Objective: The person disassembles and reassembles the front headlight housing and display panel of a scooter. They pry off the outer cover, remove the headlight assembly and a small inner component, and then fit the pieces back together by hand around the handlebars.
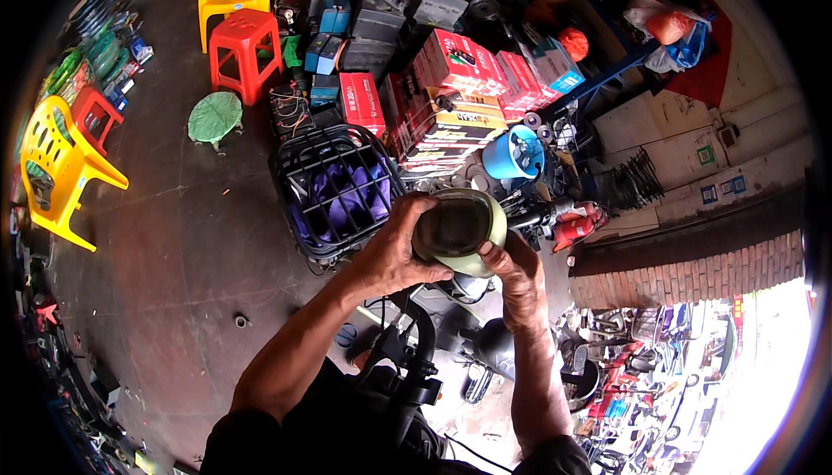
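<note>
A pale green rounded housing with a dark clear front panel (457,228) sits at the middle of the view, above a scooter's handlebar area. My left hand (394,250) grips its left side, fingers curled over the top edge. My right hand (513,269) holds its lower right edge. Just left of it is a black wire basket (305,163) holding purple cloth (347,193). The scooter's dark body (468,328) lies below my hands.
Stacked red and black boxes (451,94) fill the back. A blue round tub (513,154) stands behind the housing. Red stool (245,50), yellow chairs (61,167) and a green round object (215,117) stand on the dark floor. A brick wall (693,271) is at right.
</note>
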{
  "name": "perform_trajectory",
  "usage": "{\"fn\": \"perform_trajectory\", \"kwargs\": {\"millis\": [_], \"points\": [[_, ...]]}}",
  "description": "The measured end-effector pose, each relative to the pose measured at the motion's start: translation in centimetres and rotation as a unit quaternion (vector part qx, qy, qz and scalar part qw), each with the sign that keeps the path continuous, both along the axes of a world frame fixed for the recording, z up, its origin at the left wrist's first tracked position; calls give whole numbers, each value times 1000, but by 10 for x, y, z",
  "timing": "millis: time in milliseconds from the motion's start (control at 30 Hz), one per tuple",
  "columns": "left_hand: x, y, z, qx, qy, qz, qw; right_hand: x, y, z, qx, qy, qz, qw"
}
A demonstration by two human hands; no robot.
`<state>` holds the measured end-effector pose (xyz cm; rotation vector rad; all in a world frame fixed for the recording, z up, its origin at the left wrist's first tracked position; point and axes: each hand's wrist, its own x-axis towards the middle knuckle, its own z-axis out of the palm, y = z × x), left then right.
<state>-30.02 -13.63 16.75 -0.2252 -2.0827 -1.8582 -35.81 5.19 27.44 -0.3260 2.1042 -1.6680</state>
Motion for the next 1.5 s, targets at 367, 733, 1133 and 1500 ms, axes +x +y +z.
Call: {"fn": "perform_trajectory", "kwargs": {"millis": [367, 733, 1133, 1500], "points": [[9, 4, -1, 78, 50, 0, 996, 13, -9, 14, -43, -62, 7, 997], [11, -17, -1, 372, -94, -112, 917, 18, -10, 8, -56, -65, -10, 996], [5, -9, -14, 569, -150, -130, 798, 18, -11, 28, 50, 13, 36, 998], [2, 4, -7, 532, -122, -62, 836, 34, -19, 26, -4, 30, -20, 999]]}}
